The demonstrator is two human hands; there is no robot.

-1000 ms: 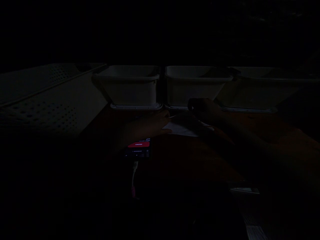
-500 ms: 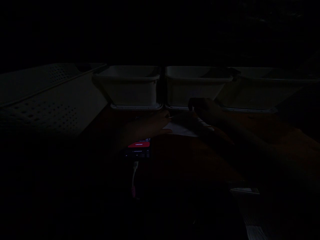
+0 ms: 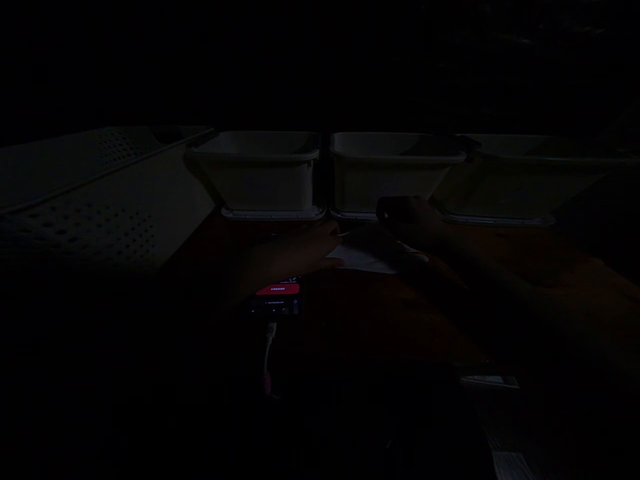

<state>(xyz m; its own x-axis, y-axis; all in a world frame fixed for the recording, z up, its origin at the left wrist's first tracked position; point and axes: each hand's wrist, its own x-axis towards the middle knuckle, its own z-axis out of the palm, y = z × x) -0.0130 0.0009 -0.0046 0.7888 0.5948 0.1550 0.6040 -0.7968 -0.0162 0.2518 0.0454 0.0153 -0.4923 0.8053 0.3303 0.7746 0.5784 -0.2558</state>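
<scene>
Two hands met over a white sheet of paper (image 3: 365, 257) near the table's far edge: the left hand (image 3: 295, 257) lay on its left edge, the right hand (image 3: 410, 220) pressed its far side, grips too dark to tell; a phone (image 3: 276, 297) glowed beside the left wrist, three tubs (image 3: 260, 173) lined behind

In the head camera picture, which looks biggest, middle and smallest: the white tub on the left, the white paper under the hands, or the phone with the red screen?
1. White tub, biggest.
2. White paper, though hands hide part of it.
3. Phone, smallest, partly under the left hand.

It is very dark, so paper and phone are close.
</scene>
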